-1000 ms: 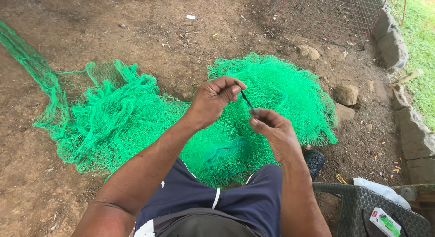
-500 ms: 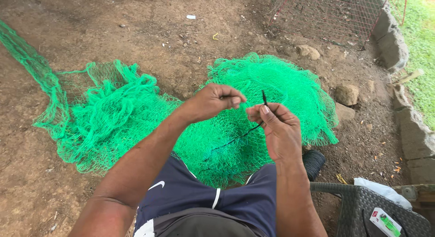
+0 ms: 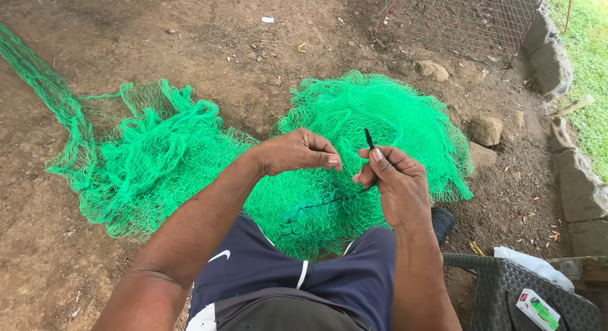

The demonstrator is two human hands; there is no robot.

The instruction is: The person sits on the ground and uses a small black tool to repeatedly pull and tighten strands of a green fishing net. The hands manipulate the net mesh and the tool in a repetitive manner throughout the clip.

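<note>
Our right hand [image 3: 396, 182] pinches a thin black netting needle [image 3: 368, 140] upright, its dark twine [image 3: 323, 203] trailing down; our left hand [image 3: 297, 152] is clenched on mesh of the heaped bright green fishing net [image 3: 373, 115] over our lap. We judge taut mesh and a snug twine make clean knots.

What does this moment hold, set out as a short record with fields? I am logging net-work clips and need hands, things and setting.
left hand: closed, fingers pinching green mesh
right hand: gripping a thin dark netting needle, tip pointing up
dark twine: runs from the right hand down across the net
green net: heaped on the dirt ground and over the lap
wire cage: far right, beyond the net
stones: right of the net
wicker seat: lower right, small packet on it
</note>
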